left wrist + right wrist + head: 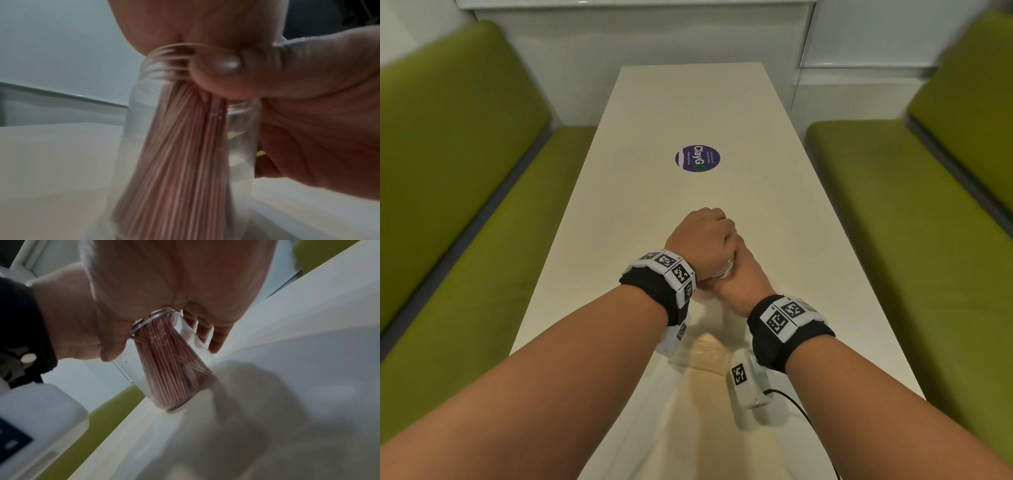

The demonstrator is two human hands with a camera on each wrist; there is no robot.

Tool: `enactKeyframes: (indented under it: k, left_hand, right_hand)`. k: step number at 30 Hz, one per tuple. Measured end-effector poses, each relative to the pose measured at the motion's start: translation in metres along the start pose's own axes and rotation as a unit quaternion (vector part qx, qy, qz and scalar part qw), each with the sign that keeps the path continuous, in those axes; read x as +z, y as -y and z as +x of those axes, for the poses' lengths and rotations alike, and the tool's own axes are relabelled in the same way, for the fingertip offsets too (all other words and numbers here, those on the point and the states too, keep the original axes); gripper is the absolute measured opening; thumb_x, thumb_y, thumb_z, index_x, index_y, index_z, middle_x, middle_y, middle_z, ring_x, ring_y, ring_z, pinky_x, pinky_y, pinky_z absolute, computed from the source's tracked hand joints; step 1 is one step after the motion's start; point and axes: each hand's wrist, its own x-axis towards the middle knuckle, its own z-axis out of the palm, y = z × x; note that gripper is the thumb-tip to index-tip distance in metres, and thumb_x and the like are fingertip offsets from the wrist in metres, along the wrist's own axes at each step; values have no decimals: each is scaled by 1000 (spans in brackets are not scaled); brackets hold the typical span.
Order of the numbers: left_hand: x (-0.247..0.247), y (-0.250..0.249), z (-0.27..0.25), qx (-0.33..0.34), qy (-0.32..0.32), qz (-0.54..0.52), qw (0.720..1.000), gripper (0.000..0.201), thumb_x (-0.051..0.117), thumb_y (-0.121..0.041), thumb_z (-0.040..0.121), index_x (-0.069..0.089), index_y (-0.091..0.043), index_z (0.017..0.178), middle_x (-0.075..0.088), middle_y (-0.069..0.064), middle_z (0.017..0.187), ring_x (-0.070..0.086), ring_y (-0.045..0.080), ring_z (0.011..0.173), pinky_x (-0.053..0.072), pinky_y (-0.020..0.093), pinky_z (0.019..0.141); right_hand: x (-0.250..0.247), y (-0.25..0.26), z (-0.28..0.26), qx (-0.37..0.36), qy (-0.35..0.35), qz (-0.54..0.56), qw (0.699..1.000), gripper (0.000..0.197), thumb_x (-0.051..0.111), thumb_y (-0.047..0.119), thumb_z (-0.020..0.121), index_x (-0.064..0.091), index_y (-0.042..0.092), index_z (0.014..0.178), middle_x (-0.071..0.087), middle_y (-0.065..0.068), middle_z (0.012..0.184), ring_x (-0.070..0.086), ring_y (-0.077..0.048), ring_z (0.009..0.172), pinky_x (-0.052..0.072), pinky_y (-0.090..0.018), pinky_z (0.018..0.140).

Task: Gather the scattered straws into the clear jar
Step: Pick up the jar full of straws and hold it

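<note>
A: Grip?
B: Right hand (739,274) wraps the clear jar (170,361); left hand (702,240) clamps over its mouth, thumb on the threads.
A: Straws (179,146)?
B: Bundled inside the jar, held above the white table (774,171)

**Setting: canteen or café booth**

Long, narrow, cream-white table (722,113), running from near to far. Olive-green upholstered bench (465,178) with a padded backrest on the left; matching bench (914,192) on the right. Round purple "ClayGo" sticker (697,158), a clean-as-you-go notice, fixed mid-table. Pale, glossy wall panel (640,31) closing the far end.
</note>
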Motion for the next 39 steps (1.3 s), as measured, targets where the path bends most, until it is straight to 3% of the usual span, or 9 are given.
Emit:
enactKeyframes:
  k: [2,6,10,14,17,19,23,33,39]
  left_hand:
    - [-1,0,4,-9,27,4,1000,43,35,-23,93,67,-3,112,60,13,123,57,31,108,40,37,91]
    - [-5,-2,5,9,71,66,995,54,21,-32,90,66,-5,105,63,12,106,57,32,94,37,37,84]
    - [-22,-7,-5,-5,42,58,997,50,30,-41,97,60,-11,124,58,6,129,48,27,122,27,41,107]
    - [-54,-20,-55,77,-144,-35,986,36,47,-33,86,70,-7,95,68,7,94,60,25,90,45,35,82]
    - [-46,-29,-111,128,-79,-80,985,20,55,-24,84,69,-12,79,64,0,74,58,17,67,52,29,64]
    - [-26,-26,-134,95,47,-46,993,24,51,-30,85,70,-16,88,65,-2,82,59,16,73,54,33,67]
    - [7,-13,-147,-14,179,73,981,42,48,-42,89,57,-22,125,57,-1,121,53,22,109,44,36,91]
    - [13,-13,-177,-223,167,95,956,26,39,-30,97,61,-17,99,65,3,98,58,25,92,41,34,78]
    - [-12,0,-234,-427,130,18,895,21,46,-29,96,57,-14,88,59,2,84,53,21,76,40,27,66]
  right_hand:
    - [0,-2,1,16,1,9,1000,73,86,22,63,42,22,121,54,20,98,55,9,84,41,-12,68]
    - [0,-7,2,15,11,23,1000,75,87,18,63,41,18,123,57,15,100,57,6,85,42,-2,62]
    - [3,-10,3,-1,13,48,999,62,85,6,65,48,25,110,61,9,98,61,-3,85,48,-7,70]
    - [1,-9,0,-14,9,40,999,53,81,18,70,47,33,107,61,16,95,60,13,80,45,-5,64]
    - [3,-15,-2,-2,-6,42,999,68,86,27,64,44,33,118,63,16,104,59,10,91,44,-12,79]
    - [6,-19,-2,7,-9,43,999,80,91,34,57,43,31,121,64,13,111,61,1,102,46,-22,89]
    - [6,-18,-1,7,-12,39,999,86,92,33,57,41,27,126,61,13,115,59,-3,103,42,-14,85]
    - [1,-18,-4,28,-4,42,999,109,91,48,49,33,25,138,57,5,130,55,-14,118,44,-38,105]
    - [-14,-25,-32,74,-11,-20,997,124,82,60,57,12,22,152,22,-2,159,28,-23,143,30,-48,114]
